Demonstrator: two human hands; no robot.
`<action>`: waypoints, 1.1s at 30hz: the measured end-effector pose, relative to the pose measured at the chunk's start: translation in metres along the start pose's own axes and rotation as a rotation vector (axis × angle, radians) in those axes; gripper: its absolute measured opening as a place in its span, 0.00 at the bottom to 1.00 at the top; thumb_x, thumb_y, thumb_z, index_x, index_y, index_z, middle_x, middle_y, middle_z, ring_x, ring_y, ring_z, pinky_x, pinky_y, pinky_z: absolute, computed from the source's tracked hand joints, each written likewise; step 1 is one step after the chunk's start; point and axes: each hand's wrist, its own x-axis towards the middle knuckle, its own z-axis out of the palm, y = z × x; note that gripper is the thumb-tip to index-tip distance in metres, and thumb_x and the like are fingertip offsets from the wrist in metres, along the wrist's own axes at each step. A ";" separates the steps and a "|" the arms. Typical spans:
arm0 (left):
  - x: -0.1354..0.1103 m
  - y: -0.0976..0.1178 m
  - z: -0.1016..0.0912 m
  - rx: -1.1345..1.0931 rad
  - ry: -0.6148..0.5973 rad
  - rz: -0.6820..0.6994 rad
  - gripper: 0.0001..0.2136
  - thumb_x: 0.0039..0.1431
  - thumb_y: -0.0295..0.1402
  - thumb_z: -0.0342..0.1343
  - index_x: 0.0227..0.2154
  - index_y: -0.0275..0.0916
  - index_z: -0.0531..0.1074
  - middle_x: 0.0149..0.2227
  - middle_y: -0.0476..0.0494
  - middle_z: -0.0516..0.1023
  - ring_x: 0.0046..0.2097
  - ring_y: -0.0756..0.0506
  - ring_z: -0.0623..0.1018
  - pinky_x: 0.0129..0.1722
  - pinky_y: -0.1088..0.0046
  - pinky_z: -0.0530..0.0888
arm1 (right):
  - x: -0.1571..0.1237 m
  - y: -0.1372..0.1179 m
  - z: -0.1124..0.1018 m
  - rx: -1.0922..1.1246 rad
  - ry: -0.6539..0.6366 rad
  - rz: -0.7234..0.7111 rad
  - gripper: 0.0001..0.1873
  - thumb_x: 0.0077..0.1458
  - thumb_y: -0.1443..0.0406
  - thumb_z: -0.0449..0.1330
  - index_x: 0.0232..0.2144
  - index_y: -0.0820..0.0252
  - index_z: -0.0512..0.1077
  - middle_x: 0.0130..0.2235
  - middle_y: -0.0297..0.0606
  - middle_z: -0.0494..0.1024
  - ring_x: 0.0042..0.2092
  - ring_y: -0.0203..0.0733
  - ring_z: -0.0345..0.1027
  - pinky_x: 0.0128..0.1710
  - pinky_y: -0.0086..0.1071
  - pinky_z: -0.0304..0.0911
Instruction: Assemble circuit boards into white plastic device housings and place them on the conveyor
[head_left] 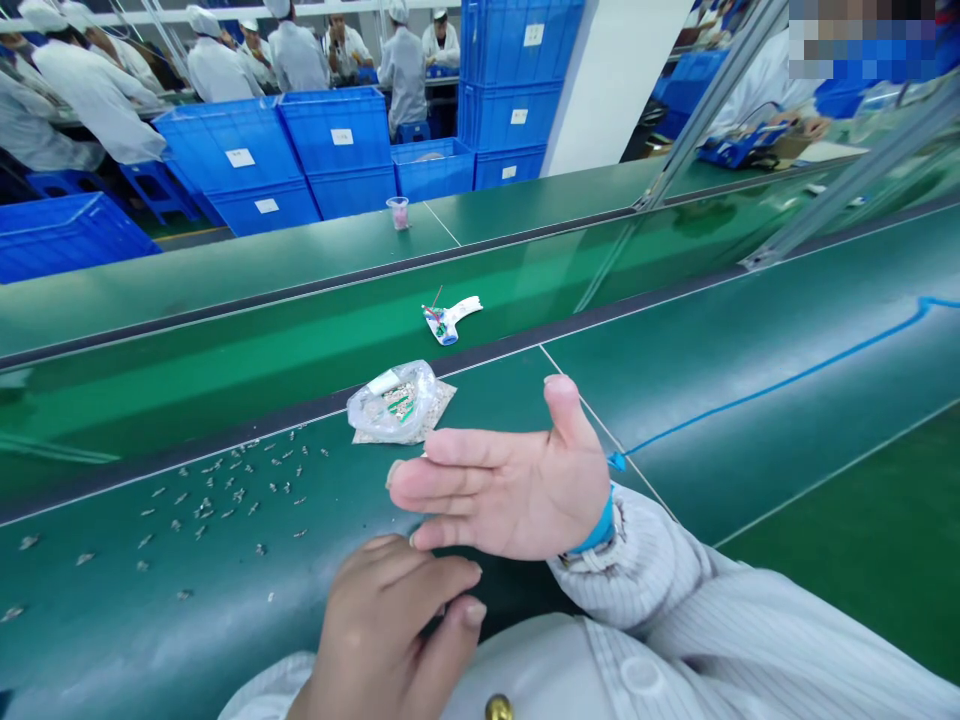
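Note:
My right hand [510, 490] is stretched out over the bench with its palm toward me, fingers pointing left and thumb up. Its palm is bare, and a blue band [600, 528] circles the wrist. Just below its fingertips, my left hand [397, 620] is curled with its back toward me. The left thumb and index tips are close together; whatever lies inside the curl is hidden. Beyond the right fingers is a clear plastic bag [394, 405] of small pale parts with some green. Many small metal parts [238, 495] lie scattered to the left.
A blue cord [757, 400] crosses the bench at right. Behind the bag runs a green belt [322, 325] carrying a white-and-blue item with wires [448, 320]. A plastic cup [400, 213] stands on the far ledge. Blue crates [337, 140] and people in white [296, 55] are beyond.

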 end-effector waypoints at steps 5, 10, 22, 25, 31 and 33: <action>0.003 -0.002 0.002 -0.004 0.015 -0.032 0.04 0.55 0.30 0.52 0.29 0.44 0.72 0.22 0.58 0.76 0.22 0.53 0.75 0.23 0.77 0.70 | -0.002 0.000 0.000 0.028 -0.028 -0.009 0.55 0.36 0.30 0.30 0.46 0.63 0.67 0.54 0.49 0.68 0.59 0.48 0.55 0.55 0.41 0.53; 0.002 -0.005 0.006 -0.001 0.000 -0.054 0.05 0.54 0.30 0.53 0.28 0.44 0.73 0.23 0.58 0.77 0.24 0.53 0.77 0.23 0.78 0.71 | -0.005 0.000 0.000 0.081 -0.152 -0.040 0.54 0.41 0.31 0.31 0.49 0.64 0.67 0.52 0.48 0.71 0.57 0.46 0.59 0.55 0.39 0.54; -0.003 -0.014 0.017 -0.013 -0.160 -0.100 0.09 0.56 0.29 0.50 0.21 0.38 0.69 0.19 0.51 0.73 0.21 0.51 0.73 0.21 0.77 0.69 | -0.002 -0.002 -0.009 0.109 0.057 0.034 0.54 0.35 0.31 0.35 0.51 0.64 0.60 0.56 0.56 0.65 0.59 0.55 0.55 0.47 0.44 0.60; -0.003 -0.014 0.020 -0.020 -0.174 -0.117 0.07 0.55 0.28 0.51 0.24 0.38 0.71 0.20 0.52 0.73 0.21 0.51 0.73 0.21 0.77 0.68 | -0.003 -0.002 -0.009 0.081 0.064 0.029 0.51 0.38 0.32 0.36 0.49 0.63 0.63 0.56 0.55 0.65 0.60 0.55 0.55 0.48 0.45 0.59; -0.010 -0.028 0.030 -0.071 -0.310 -0.200 0.06 0.56 0.30 0.51 0.30 0.40 0.74 0.21 0.52 0.74 0.23 0.51 0.74 0.23 0.78 0.69 | -0.005 -0.009 -0.022 -0.262 0.171 -0.149 0.37 0.46 0.35 0.38 0.28 0.59 0.67 0.32 0.45 0.77 0.41 0.47 0.72 0.39 0.40 0.65; -0.017 -0.037 0.037 -0.097 -0.409 -0.258 0.08 0.58 0.31 0.51 0.34 0.41 0.75 0.22 0.51 0.74 0.24 0.51 0.75 0.25 0.79 0.70 | -0.005 -0.021 -0.039 -0.626 0.470 -0.277 0.32 0.50 0.38 0.38 0.20 0.58 0.59 0.19 0.36 0.69 0.29 0.40 0.70 0.34 0.37 0.66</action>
